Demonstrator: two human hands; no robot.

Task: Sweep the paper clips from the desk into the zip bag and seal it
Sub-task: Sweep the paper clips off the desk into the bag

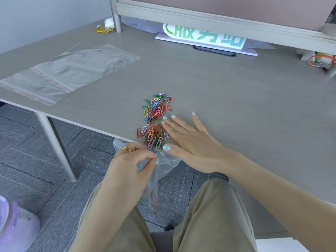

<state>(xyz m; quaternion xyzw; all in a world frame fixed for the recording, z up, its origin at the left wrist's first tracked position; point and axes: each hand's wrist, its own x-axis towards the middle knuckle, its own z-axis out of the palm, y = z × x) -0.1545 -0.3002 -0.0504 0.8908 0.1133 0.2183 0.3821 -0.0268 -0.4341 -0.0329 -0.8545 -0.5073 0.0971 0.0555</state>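
Note:
A heap of coloured paper clips (pixel 155 117) lies on the grey desk (pixel 227 84), stretching to its front edge. My right hand (pixel 189 140) rests flat on the desk just right of the heap, fingers spread, fingertips touching the clips. My left hand (pixel 131 164) pinches the mouth of a clear zip bag (pixel 160 166) held below the desk edge under the clips. The bag hangs down between my knees, and several clips show inside near its bottom.
Two more clear zip bags (pixel 69 70) lie flat at the desk's left. A white sign with green letters (pixel 205 38) stands at the back under a shelf. Small items sit at the back left (pixel 104 29) and far right (pixel 321 60). A desk leg (pixel 56 146) stands left.

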